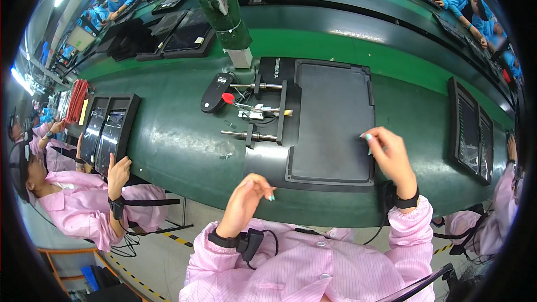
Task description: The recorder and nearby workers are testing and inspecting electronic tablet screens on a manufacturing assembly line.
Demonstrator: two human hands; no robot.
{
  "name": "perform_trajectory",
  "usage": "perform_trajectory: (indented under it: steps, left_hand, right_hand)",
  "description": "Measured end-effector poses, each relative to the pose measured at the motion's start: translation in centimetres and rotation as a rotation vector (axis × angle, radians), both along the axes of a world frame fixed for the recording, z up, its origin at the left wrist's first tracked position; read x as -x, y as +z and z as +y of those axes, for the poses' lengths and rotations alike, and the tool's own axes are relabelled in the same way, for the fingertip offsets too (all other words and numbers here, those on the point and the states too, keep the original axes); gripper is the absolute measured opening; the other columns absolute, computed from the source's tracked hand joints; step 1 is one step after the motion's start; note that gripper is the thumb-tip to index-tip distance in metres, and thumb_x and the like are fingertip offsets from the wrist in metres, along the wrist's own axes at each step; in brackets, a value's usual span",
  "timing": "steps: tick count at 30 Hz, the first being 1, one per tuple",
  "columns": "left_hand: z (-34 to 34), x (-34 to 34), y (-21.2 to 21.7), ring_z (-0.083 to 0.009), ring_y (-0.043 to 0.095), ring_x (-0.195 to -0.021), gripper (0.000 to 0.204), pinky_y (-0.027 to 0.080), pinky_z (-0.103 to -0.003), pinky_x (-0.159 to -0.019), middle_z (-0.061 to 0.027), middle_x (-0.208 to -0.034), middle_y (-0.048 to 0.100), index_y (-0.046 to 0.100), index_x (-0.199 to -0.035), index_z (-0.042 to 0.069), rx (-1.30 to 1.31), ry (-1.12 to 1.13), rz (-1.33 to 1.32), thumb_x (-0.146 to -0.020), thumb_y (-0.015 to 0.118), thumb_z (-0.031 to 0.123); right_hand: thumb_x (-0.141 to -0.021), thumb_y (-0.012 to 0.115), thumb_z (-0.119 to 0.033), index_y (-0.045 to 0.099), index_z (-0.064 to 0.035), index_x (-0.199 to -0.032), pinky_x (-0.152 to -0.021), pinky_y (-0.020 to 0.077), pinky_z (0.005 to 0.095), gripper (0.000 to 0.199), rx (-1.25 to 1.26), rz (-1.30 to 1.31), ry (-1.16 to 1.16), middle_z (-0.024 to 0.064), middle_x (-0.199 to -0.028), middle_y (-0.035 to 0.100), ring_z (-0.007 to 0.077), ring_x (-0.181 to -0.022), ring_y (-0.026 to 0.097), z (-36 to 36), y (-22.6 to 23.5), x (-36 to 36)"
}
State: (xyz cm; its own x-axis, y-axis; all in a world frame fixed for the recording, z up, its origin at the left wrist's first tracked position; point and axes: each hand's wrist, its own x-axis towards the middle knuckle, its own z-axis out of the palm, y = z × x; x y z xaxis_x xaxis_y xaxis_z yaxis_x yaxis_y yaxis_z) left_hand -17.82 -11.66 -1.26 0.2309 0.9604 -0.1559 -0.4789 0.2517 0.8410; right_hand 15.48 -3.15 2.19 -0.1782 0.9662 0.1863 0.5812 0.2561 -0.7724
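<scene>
One black mouse (215,94) lies on the green desk (173,120); next, the left hand (242,203), its grip slack and empty; a wired plug (255,113); a flat black tray (334,126); the right hand (392,157) over its right edge, grip unclear. Snagging the wires (243,104) could tug the plug askew.

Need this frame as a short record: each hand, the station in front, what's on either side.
left hand: fingers bent, nothing visible in it, near the station's front edge
right hand: at the flat tray's right rim; contact unclear
centre: flat black tray, metal rods and wired connector to its left
mouse: black, on green table, left of the connector
left side: black frame with dark panels
right side: similar black frame
</scene>
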Motion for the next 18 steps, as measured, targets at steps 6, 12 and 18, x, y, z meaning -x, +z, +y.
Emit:
perform_trajectory:
  steps: [6,12,18]
  left_hand:
    - [-1.6,2.7,1.3,-0.0199,0.057,-0.084,0.031,0.037,-0.045,-0.104,-0.0086,-0.084,0.056,0.054,-0.094,0.001,-0.039,0.161,0.055,-0.1,0.039,0.028]
    - [-1.9,6.1,1.8,-0.0194,0.055,-0.077,0.027,0.039,-0.045,-0.1,-0.0082,-0.082,0.054,0.053,-0.089,0.002,-0.088,0.477,0.225,-0.099,0.039,0.023]
    - [-2.3,7.4,1.6,-0.0189,0.055,-0.079,0.025,0.039,-0.042,-0.099,-0.0075,-0.083,0.053,0.054,-0.088,0.003,-0.058,0.52,0.236,-0.099,0.039,0.02]
  right_hand:
    - [-0.099,0.05,-0.02,0.062,-0.0032,-0.104,-0.066,0.0418,0.0195,0.021,-0.152,0.155,-0.432,-0.001,-0.081,0.057,0.0044,-0.072,0.05,-0.7,1.2,-11.6]
    - [-0.096,0.054,-0.021,0.056,-0.0001,-0.115,-0.088,0.0449,0.0332,0.028,-0.033,-0.458,-0.696,0.0151,-0.105,0.061,0.0246,-0.098,0.059,-1.3,-2.4,-23.9]
    - [-0.093,0.056,-0.021,0.055,-0.003,-0.118,-0.093,0.0412,0.0406,0.031,-0.148,-0.864,-0.697,0.0173,-0.115,0.058,0.0346,-0.106,0.055,-2.4,-5.1,-26.7]
